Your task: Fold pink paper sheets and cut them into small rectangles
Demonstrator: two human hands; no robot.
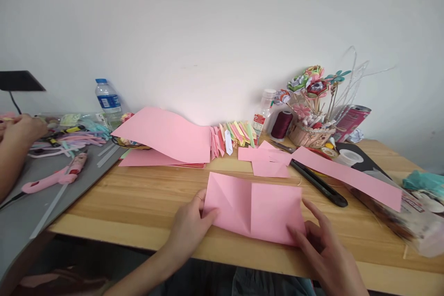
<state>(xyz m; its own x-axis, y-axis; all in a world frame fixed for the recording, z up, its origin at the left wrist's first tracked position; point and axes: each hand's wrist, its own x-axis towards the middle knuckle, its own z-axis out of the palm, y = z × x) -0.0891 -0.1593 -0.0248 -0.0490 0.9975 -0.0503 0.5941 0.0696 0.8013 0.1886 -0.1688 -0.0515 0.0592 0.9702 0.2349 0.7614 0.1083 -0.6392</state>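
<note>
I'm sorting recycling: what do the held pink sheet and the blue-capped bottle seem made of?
The pink sheet looks like matte paper or thin card: crisp creases, no shine. The blue-capped bottle is probably smooth, clear plastic, see-through above its label.

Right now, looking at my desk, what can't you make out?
- Left hand's fingertips behind the creased pink paper: head view, hidden by the paper.
- Whatever lies directly under the large curved pink sheet: head view, covered by it.
- What the other person's hand is handling: head view, cut off by the left edge.
- Small print on the clear plastic bottle's red-and-white label: head view, too small.
</note>
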